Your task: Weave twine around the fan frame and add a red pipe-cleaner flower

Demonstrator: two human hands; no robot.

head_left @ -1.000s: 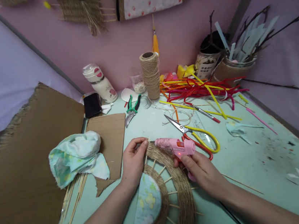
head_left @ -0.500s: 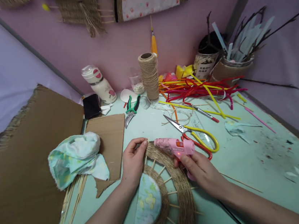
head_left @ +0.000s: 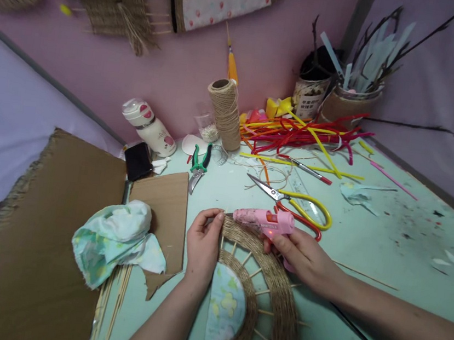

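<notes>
Nearest, on the pale green worktop point(head_left: 368, 231), lies the half-round woven piece point(head_left: 250, 305), its straight side to the left and its lower end cut off by the frame; thin spokes join the inner twine ring to the wide outer band, and a floral cloth panel point(head_left: 227, 305) fills the centre. At the upper end of the outer band, the left hand point(head_left: 204, 240) has thumb and forefinger pinched together on its edge, while the right hand point(head_left: 303, 258) has its fingers wrapped around the handle of a pink glue gun point(head_left: 261, 220). The nozzle points left, right by those pinching fingers; whether it touches the twine is too small to tell. The step in hand looks like gluing at that end, and the next move seems to call for a steady pinch and a careful nozzle, clear of the skin. To the left sits a crumpled floral cloth point(head_left: 115, 239), partly over a piece of cardboard point(head_left: 171, 202). Beyond the gun lie open scissors point(head_left: 276, 195), then green-handled pruners point(head_left: 198, 167), a standing twine spool point(head_left: 226, 116) and a tangle of red and yellow stems point(head_left: 301, 136).
</notes>
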